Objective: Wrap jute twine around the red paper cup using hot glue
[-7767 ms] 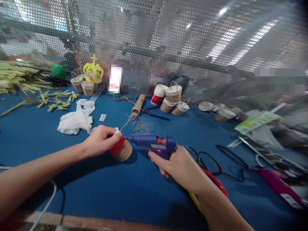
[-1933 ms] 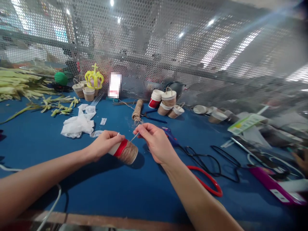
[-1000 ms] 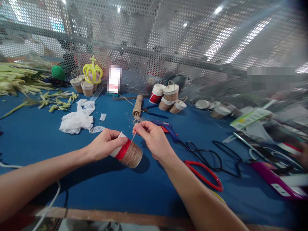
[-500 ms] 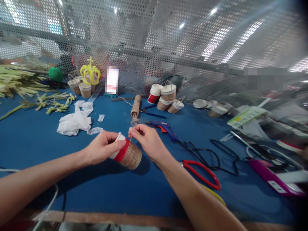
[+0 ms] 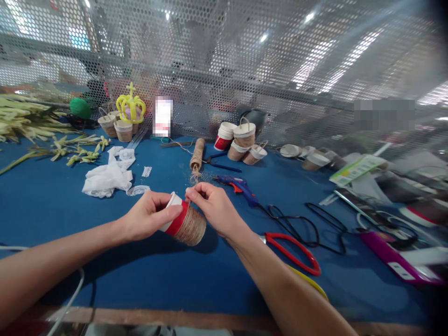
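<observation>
My left hand (image 5: 147, 219) grips a red and white paper cup (image 5: 183, 223) lying on its side just above the blue table (image 5: 147, 275); most of the cup is wound in brown jute twine. My right hand (image 5: 213, 207) pinches the loose twine strand and presses it against the cup near the red band. The strand runs back to a twine spool (image 5: 196, 155) lying farther off on the table. A blue glue gun (image 5: 238, 185) lies just beyond my right hand, its black cord trailing right.
Red-handled scissors (image 5: 292, 252) lie right of my right forearm. Twine-wrapped cups (image 5: 245, 142) stand by the perforated metal screen. White lace scraps (image 5: 108, 176), green leaves (image 5: 75, 149), small baskets with a yellow crown (image 5: 129, 105) sit at left. Tools and packets crowd the right side.
The glue gun went from my right hand to the table. That hand took the twine strand and has drawn it down onto the cup, closing in on my left hand.
</observation>
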Demonstrator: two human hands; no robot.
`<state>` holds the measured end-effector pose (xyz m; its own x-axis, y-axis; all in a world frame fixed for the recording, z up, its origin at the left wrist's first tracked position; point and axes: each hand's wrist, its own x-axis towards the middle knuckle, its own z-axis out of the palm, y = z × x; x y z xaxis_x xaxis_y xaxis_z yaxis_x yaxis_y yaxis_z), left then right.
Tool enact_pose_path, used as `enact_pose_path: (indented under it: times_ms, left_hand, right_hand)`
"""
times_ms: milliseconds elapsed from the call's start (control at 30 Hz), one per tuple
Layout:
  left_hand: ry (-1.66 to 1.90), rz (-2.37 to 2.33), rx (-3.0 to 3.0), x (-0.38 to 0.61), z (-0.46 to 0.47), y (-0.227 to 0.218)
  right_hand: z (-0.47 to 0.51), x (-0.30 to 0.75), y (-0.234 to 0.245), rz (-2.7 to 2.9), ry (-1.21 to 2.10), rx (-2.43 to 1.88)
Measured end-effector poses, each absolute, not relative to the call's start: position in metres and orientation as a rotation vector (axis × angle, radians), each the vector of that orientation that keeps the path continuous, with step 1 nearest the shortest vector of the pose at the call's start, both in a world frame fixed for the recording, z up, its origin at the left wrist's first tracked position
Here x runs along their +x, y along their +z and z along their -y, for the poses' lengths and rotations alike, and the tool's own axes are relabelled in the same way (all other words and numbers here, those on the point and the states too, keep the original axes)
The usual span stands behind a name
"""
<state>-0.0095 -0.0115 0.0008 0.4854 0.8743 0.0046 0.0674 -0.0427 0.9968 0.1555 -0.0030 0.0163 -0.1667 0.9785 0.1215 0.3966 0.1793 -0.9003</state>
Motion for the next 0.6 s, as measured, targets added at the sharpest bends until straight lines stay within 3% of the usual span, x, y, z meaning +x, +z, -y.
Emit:
enact_pose_path:
  times_ms: [600]
  left_hand:
    - [0.809, -0.845, 1.620, -0.0107, 0.0121, -0.0015]
  right_hand:
    - [0.0031, 0.1536, 0.0156, 1.768, 0.955, -1.317]
